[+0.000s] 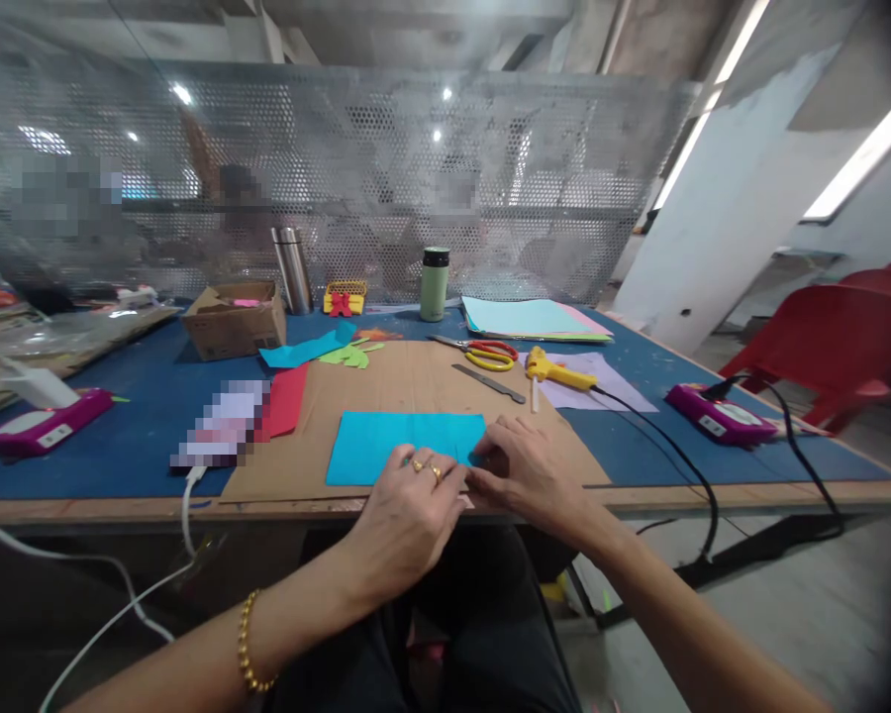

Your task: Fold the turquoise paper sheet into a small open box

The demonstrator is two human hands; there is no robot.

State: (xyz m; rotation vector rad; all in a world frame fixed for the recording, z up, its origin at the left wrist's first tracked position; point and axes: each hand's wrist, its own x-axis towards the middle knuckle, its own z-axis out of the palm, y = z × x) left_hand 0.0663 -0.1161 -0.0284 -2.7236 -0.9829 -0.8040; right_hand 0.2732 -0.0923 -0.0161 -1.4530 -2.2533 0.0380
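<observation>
A blue sheet of paper (pixel 393 444) lies on a brown cardboard mat (pixel 416 381) at the table's front edge. My left hand (pixel 408 510), with rings and a gold bracelet, rests on the sheet's near edge with its fingers curled and pressed down on the paper. My right hand (pixel 527 470) sits at the sheet's near right corner, fingertips pinching the paper there. The two hands touch each other at the middle.
Scissors (pixel 482 353), a grey knife (pixel 490 383) and a yellow glue gun (pixel 556 371) lie behind the sheet. Red paper (pixel 286 401), blue and green scraps, a cardboard box (pixel 234 319), two flasks, a paper stack (pixel 527 319) and pink devices (pixel 717 414) stand around. Red chairs stand at right.
</observation>
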